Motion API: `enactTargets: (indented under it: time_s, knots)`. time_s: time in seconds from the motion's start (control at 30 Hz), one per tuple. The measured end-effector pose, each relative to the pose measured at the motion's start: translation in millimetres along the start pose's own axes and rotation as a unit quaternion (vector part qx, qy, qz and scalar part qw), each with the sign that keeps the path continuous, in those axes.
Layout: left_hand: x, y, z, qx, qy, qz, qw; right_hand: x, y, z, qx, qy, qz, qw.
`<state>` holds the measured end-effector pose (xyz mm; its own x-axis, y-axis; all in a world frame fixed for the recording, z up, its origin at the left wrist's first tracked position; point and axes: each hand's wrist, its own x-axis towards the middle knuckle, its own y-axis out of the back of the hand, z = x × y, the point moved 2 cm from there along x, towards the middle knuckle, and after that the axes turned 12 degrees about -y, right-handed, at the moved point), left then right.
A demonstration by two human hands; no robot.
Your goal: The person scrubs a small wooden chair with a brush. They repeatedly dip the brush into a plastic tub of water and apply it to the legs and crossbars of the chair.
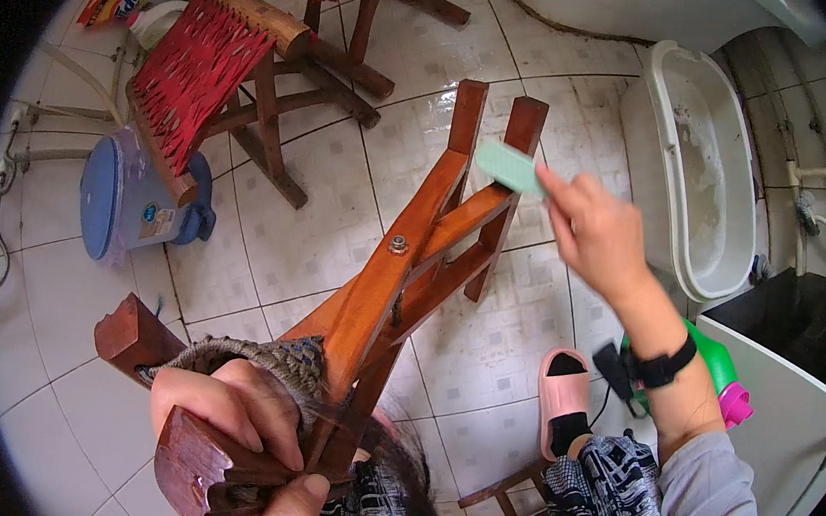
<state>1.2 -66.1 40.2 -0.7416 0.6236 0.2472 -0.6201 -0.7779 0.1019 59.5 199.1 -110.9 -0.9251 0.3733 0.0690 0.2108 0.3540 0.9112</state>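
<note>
A folding wooden stool point(372, 291) with crossed legs is tilted in front of me, its feet pointing away. My left hand point(241, 420) grips one wooden seat rail point(188, 460) at its near end. Beside those fingers bunches the woven cord seat point(254, 358). My right hand point(598, 227) holds a pale green brush point(507, 166) by one end. The brush lies against or just over the far part of a stool leg; its underside is hidden, and slight blur covers the hand. A metal bolt point(398, 245) joins the crossed legs.
Another folding stool with a red cord seat point(203, 70) stands at left, near a blue-lidded bucket point(139, 198). A white plastic tub point(718, 183) with sudsy water sits at right. Below it are a green bottle point(712, 361) and a white cabinet point(777, 427). The tiled floor point(296, 232) looks wet in places.
</note>
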Motion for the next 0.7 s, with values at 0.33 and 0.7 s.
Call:
enactTargets:
  time_s: [0.33,0.7]
  knots:
    - [-2,4,1,-0.046,-0.024,-0.032,0.998,-9,-17,3,-0.041,0.046,0.049,0.997]
    - [-2,1,3,0.043,0.019,-0.004,0.999,-8,-30,-4,0.446,-0.134,0.037,0.884]
